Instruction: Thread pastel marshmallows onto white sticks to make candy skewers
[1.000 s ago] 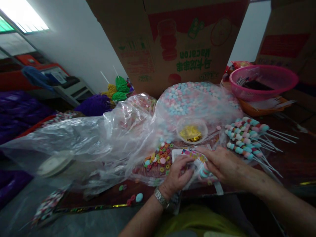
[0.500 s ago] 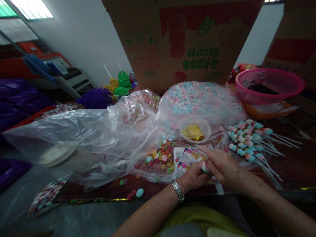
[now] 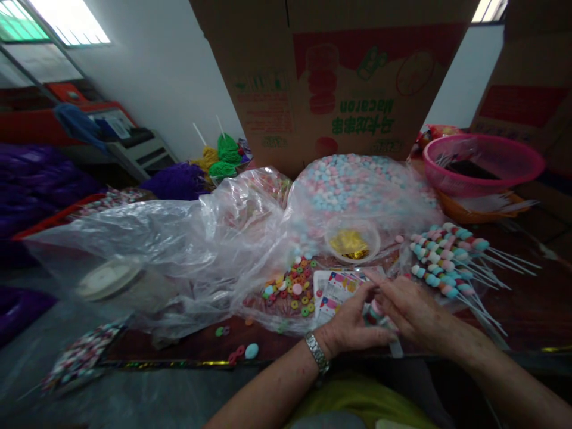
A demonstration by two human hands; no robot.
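A short row of pink, white and green candies (image 3: pixel 374 310) shows between my two hands. My left hand (image 3: pixel 351 325), with a metal watch at the wrist, curves round the candies, its thumb apart from its index finger. From the other side my right hand (image 3: pixel 409 307) closes over them, its fingertips close to the left index finger. My palms hide the rest of this piece. Beneath the hands lie printed packets (image 3: pixel 335 290) in a white tray (image 3: pixel 318 277). To the right rests a pile of finished-looking candy skewers (image 3: pixel 447 259) with white sticks.
Behind stand a big clear bag of pastel candies (image 3: pixel 357 185), a tub of gold pieces (image 3: pixel 351 243) and a cardboard box (image 3: pixel 339 77). Ring candies (image 3: pixel 297 286) lie left of the tray. A pink basket (image 3: pixel 482 164) stands right; a plastic bag (image 3: pixel 179 238) covers the left.
My left thumb has moved away from the index finger, and more of the candies shows between the hands. The right hand has shifted slightly. The view has tilted up a little.
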